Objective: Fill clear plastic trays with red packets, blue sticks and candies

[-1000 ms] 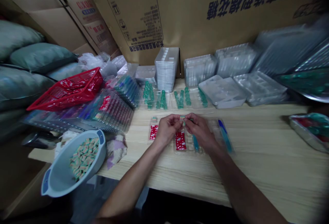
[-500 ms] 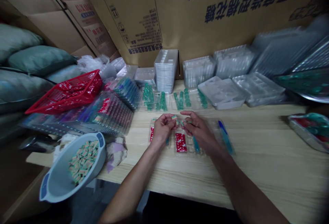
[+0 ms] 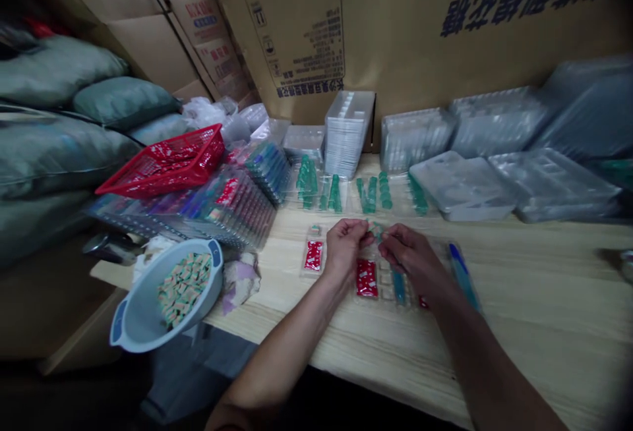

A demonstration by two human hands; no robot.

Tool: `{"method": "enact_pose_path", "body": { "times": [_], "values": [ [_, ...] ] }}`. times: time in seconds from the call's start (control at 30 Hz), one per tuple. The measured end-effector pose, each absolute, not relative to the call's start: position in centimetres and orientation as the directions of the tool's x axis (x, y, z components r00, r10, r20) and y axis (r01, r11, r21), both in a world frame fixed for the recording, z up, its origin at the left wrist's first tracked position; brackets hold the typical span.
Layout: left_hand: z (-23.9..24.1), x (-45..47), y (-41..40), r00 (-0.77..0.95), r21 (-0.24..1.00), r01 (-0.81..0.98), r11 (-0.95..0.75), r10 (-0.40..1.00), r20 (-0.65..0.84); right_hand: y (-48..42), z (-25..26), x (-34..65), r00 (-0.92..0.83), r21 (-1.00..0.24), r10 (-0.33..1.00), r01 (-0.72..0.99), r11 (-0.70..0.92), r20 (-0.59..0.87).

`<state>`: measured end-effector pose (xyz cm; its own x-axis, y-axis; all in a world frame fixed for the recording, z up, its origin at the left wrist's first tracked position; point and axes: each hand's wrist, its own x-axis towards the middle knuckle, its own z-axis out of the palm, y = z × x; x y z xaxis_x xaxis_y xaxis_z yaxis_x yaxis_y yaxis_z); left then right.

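We have the left hand (image 3: pixel 343 250) pinched on a small green-and-pale piece (image 3: pixel 376 229). The right hand (image 3: pixel 413 253), fingers bent, comes in right beside it; we cannot tell whether it grips the piece too. Half a second ago our hands stood apart with the right index finger raised; now that finger is curled down and the fingertips meet over the piece. We take this to mean the piece is being worked between both hands, not yet laid down.

Beneath them we see the middle tray (image 3: pixel 387 286), with a red packet (image 3: pixel 366 279) and a blue strip (image 3: pixel 398 287). The left tray (image 3: pixel 311 275), partly behind our left hand before, now shows fully. A blue item (image 3: pixel 463 273) lies beyond the right hand on the bench (image 3: pixel 544 325).

Farther left, our basin (image 3: pixel 143 322) holds many similar pieces (image 3: pixel 186 286); clear trays with green shapes (image 3: pixel 307 180) line the back.
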<state>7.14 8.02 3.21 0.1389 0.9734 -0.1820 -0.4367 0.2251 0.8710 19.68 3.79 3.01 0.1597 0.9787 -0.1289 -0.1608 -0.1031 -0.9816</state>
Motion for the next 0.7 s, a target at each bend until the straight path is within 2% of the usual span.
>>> {"method": "enact_pose_path", "body": {
  "times": [0.2,0.3,0.5,0.6,0.7],
  "values": [
    [2.3,7.7,8.7,0.1,0.801,-0.507,0.318,0.945,-0.312,3.5,3.3,20.0,0.132,-0.974,0.983,-0.204,-0.097,-0.126],
    [1.8,8.3,8.3,0.117,0.801,-0.494,0.339,0.938,-0.325,3.5,2.7,20.4,0.13,-0.98,0.982,-0.164,-0.113,-0.135],
    [1.2,9.3,6.6,0.085,0.904,-0.388,0.181,0.983,-0.161,4.0,0.7,21.9,0.135,-0.987,0.989,0.141,-0.077,-0.058],
    [0.9,9.1,6.2,0.096,0.964,-0.257,0.059,0.995,-0.035,4.1,0.2,22.2,0.139,-0.976,0.99,0.215,-0.045,-0.015],
    [0.6,8.5,6.4,0.115,0.975,-0.216,0.053,0.993,-0.028,4.0,0.5,21.7,0.112,-0.967,0.994,0.255,-0.017,0.012]
  ]
}}
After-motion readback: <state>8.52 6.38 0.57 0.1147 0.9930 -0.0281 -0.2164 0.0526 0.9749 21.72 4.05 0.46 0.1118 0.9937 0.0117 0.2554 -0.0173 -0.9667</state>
